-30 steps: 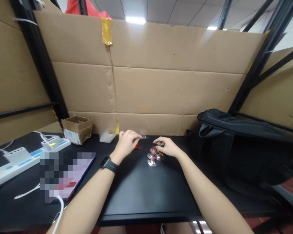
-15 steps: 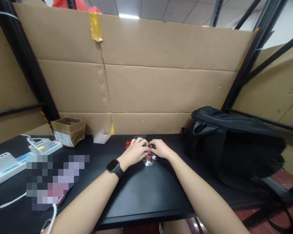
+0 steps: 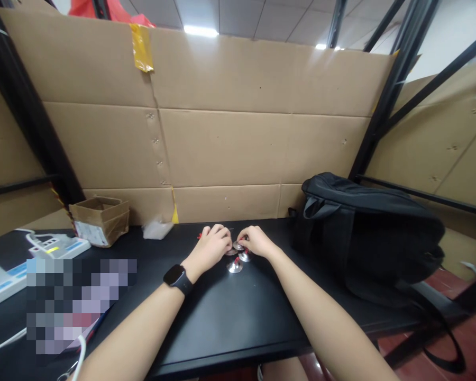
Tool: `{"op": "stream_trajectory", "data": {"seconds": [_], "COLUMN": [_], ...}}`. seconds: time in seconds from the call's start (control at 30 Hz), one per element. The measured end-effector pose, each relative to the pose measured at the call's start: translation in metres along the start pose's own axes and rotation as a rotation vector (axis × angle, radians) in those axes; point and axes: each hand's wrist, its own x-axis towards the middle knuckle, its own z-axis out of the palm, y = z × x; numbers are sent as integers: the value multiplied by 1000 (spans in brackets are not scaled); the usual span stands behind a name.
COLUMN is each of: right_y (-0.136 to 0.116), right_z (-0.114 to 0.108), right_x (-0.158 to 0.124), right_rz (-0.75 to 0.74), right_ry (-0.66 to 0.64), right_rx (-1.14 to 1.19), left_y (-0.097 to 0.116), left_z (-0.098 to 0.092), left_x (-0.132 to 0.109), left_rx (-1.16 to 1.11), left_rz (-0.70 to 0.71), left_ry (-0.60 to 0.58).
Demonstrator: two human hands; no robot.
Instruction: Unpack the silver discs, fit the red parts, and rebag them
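My left hand [image 3: 213,246], with a black watch on its wrist, has its fingers curled down at the edge of a small metal cymbal [image 3: 232,252]. Close beside it, my right hand [image 3: 258,242] pinches another small cymbal [image 3: 238,246] between thumb and fingers. Two more shiny cymbals lie nearer to me on the black table: the front cymbal [image 3: 235,266] and one cymbal [image 3: 245,257] slightly behind and to its right, each with a bit of red cord on top. Some red material [image 3: 200,236] shows past my left hand, mostly hidden.
A black backpack [image 3: 381,238] stands at the right. On the left are a white power strip [image 3: 79,245], cables, and a pixelated item [image 3: 91,296]. An open cardboard box [image 3: 103,222] and clear plastic wrap [image 3: 157,229] sit near the cardboard wall [image 3: 222,148].
My hands have moved slightly apart, so more of the cymbals between them shows. The view has turned a little to the right.
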Motion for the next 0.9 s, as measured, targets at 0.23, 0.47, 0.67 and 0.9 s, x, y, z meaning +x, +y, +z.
{"op": "stream_trajectory", "data": {"seconds": [0.23, 0.47, 0.67, 0.9], "right_y": [-25, -55, -59, -63], "right_z": [-16, 5, 15, 13], "right_x": [-2, -5, -7, -10], "right_rz": [74, 104, 195, 255], "right_ry": [273, 308, 297, 257], "right_rx": [661, 891, 1090, 1253], "left_y": [0, 2, 3, 6], "left_z": [-8, -4, -4, -4], "left_x": [2, 4, 3, 4], "left_rx": [-104, -224, -215, -233], "left_rz": [-423, -540, -496, -536], "left_ry": [278, 371, 400, 418]}}
